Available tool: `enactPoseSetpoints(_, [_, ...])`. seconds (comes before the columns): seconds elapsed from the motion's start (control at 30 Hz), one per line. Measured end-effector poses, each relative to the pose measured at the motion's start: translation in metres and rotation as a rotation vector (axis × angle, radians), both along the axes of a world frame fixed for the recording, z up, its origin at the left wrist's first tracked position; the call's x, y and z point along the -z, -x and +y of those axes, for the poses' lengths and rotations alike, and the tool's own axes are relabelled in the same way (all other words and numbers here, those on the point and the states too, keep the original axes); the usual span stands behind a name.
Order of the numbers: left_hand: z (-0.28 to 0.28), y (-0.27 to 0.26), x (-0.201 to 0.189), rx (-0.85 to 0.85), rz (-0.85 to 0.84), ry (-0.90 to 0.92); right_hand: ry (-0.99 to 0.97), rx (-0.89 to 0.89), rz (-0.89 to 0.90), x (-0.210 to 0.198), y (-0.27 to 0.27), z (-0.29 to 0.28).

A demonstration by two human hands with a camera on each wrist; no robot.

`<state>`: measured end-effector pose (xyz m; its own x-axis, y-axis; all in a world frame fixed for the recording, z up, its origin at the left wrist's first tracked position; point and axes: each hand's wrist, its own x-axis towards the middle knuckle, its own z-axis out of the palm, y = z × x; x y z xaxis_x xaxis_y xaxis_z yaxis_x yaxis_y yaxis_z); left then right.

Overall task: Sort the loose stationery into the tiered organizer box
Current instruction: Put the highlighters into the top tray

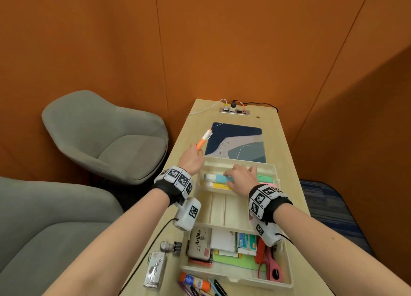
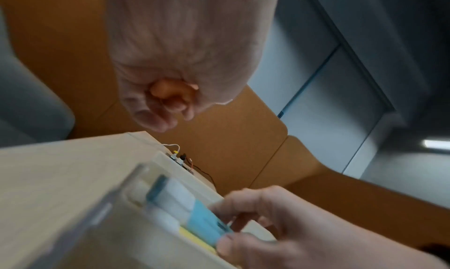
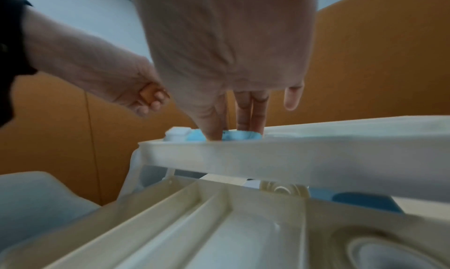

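The cream tiered organizer box [image 1: 275,172] stands open on the narrow wooden table. My right hand [image 1: 241,177] reaches into its top tier and pinches a light blue highlighter [image 1: 219,179] that lies among white, yellow, green and pink markers. The left wrist view shows that thumb and those fingers closed on the blue highlighter [image 2: 204,219]. Left of the box, above the table, my left hand [image 1: 191,160] grips an orange marker [image 1: 203,140] that points up and away. The middle tier [image 1: 222,209] has bare slots.
The bottom tier holds an Artline box [image 1: 200,244], notepads and red scissors [image 1: 271,266]. Loose on the table near me lie a glue stick [image 1: 193,281], binder clips [image 1: 173,246], a packet [image 1: 155,271] and pens [image 1: 213,289]. A mouse pad [image 1: 235,142] lies beyond; grey chairs [image 1: 106,135] stand left.
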<state>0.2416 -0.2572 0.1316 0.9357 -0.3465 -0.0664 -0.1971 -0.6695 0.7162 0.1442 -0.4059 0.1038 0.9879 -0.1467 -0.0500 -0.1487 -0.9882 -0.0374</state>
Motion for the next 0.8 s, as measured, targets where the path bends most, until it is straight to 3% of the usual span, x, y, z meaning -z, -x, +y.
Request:
enactPoseSetpoints(0.1, [0.003, -0.008, -0.002, 0.136, 0.193, 0.084, -0.019, 0.005, 0.077, 0.001, 0.008, 0.005])
enactPoseSetpoints(0.17, [0.003, -0.010, -0.004, 0.172, 0.347, 0.222, -0.043, 0.046, 0.014, -0.002, 0.024, 0.008])
enactPoseSetpoints(0.4, [-0.010, -0.009, -0.013, 0.104, 0.672, 0.571, -0.323, 0.088, -0.188, -0.006, 0.123, 0.023])
enactPoseSetpoints(0.53, [-0.024, -0.001, -0.012, 0.041, 0.552, 0.656, -0.412, 0.123, -0.210, 0.021, 0.171, 0.032])
enactPoseSetpoints(0.6, [-0.032, 0.003, -0.005, 0.007, 0.420, 0.613, -0.409, 0.159, -0.244, 0.042, 0.190, 0.034])
enactPoseSetpoints(0.67, [-0.037, 0.006, 0.003, -0.043, 0.274, 0.550, -0.476, 0.234, -0.158, 0.057, 0.211, 0.039])
enactPoseSetpoints(0.8, [-0.038, 0.015, 0.015, -0.089, 0.164, 0.465, -0.594, 0.258, -0.035, 0.074, 0.243, 0.053])
